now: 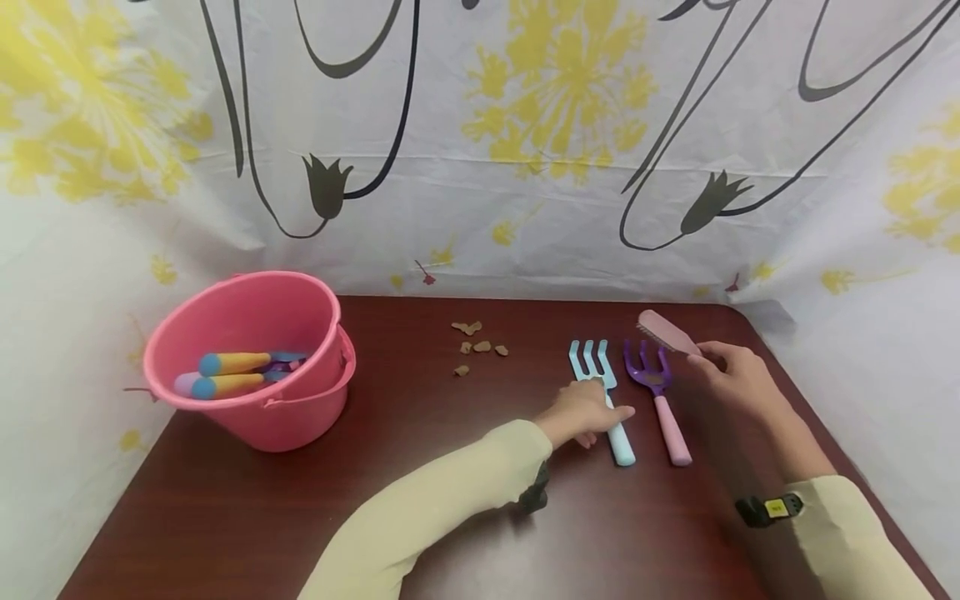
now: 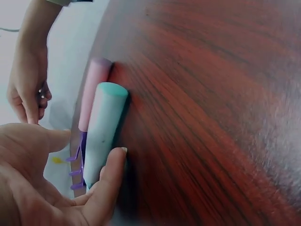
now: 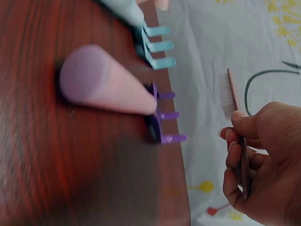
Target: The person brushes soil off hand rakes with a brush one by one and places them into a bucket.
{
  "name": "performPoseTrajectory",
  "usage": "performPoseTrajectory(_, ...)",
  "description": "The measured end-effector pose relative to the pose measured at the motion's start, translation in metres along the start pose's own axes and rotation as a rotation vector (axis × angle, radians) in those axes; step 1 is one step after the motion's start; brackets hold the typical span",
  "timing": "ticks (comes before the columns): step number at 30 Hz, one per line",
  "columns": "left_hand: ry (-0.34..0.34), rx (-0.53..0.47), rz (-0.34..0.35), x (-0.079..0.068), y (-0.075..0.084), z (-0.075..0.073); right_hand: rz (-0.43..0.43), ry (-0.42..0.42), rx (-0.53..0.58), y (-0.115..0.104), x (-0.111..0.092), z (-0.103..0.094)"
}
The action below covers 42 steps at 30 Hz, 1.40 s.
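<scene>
In the head view my right hand (image 1: 738, 379) holds a small pink brush (image 1: 670, 332) raised by the table's far right corner. Thumb and fingers grip its handle in the right wrist view, white bristles (image 3: 226, 94) facing left. My left hand (image 1: 581, 410) is over a light blue toy hand rake (image 1: 621, 442) lying on the table. Its thumb stands apart from the fingers, which lie along the rake's pale handle (image 2: 106, 127) in the left wrist view. Between the hands lies a purple toy garden fork (image 1: 651, 377) with a pink handle (image 1: 672, 433).
Nested pink buckets (image 1: 300, 421) stand at the left; the upper one leans and holds several toy tools with yellow and blue handles (image 1: 234, 363). Several small brown crumbs (image 1: 482, 346) lie toward the back of the dark red table (image 1: 420, 500). A patterned white cloth (image 1: 480, 225) hangs behind.
</scene>
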<state>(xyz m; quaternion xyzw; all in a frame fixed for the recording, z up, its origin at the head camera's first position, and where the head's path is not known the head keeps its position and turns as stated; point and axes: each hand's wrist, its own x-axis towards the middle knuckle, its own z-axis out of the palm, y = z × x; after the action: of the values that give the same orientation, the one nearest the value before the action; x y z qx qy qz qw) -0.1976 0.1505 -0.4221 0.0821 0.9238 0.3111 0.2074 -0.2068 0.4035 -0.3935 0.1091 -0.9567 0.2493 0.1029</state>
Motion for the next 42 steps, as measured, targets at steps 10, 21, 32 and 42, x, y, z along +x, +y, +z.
performPoseTrajectory(10, 0.116, 0.265, -0.036, 0.000, 0.010, 0.010, 0.007, 0.022, -0.026, 0.009, -0.006, -0.002)
performPoseTrajectory(21, 0.068, 0.127, -0.042, 0.005, 0.005, 0.009, 0.015, -0.009, -0.010, 0.004, -0.007, 0.001)
performPoseTrajectory(32, 0.091, -0.101, 0.046, 0.007, -0.021, -0.004, -0.019, -0.015, 0.003, -0.001, -0.005, 0.006)
performPoseTrajectory(42, 0.134, -0.438, 0.087, -0.011, -0.049, -0.023, -0.093, -0.004, 0.060, -0.015, 0.005, 0.012)
